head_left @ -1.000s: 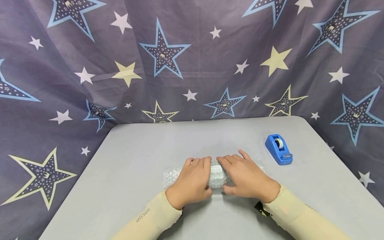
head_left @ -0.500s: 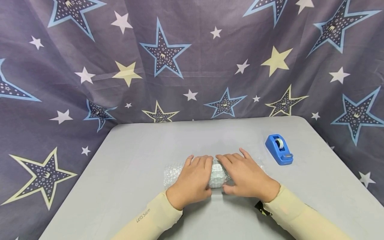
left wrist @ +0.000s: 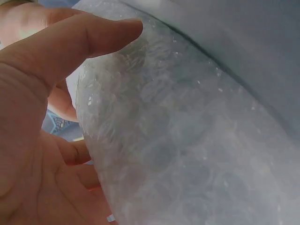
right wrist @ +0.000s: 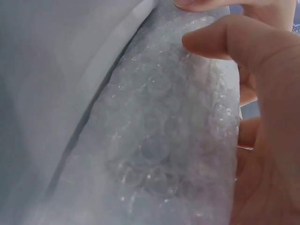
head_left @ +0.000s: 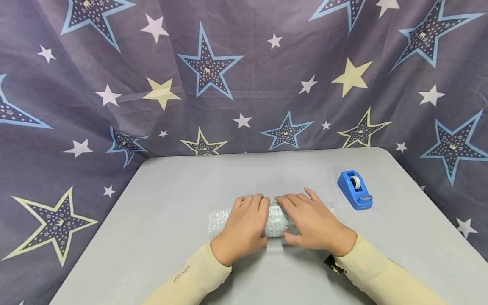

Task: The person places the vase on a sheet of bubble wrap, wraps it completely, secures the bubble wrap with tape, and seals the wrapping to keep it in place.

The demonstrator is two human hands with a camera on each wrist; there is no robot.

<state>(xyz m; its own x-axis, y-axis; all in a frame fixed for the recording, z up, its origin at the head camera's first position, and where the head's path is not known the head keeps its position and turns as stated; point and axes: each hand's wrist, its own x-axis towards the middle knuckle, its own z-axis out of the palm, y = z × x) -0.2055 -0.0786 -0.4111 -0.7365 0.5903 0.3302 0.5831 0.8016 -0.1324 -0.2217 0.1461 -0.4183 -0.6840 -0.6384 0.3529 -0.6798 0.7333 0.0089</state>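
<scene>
A roll of clear bubble wrap [head_left: 277, 221] lies crosswise on the grey table, its left end showing past the left hand. Over its left part my left hand [head_left: 244, 226] grips it, fingers across the top and far side, thumb on the near side. My right hand [head_left: 315, 224] holds the right part in the same way, with the little finger lifted. A short stretch of wrap shows between the hands. Close up, the left thumb [left wrist: 108, 35] presses the bubbly surface in the left wrist view, and the right thumb [right wrist: 208, 41] does so in the right wrist view. Whatever lies inside the roll is hidden.
A blue tape dispenser [head_left: 355, 190] with a roll of tape stands on the table [head_left: 175, 186] at the back right. Behind the table hangs a dark cloth [head_left: 244, 84] printed with stars.
The left hand's fingers shift slightly on the wrap, and the roll appears to have turned a little. The right hand stays almost in place. The tape dispenser has not moved.
</scene>
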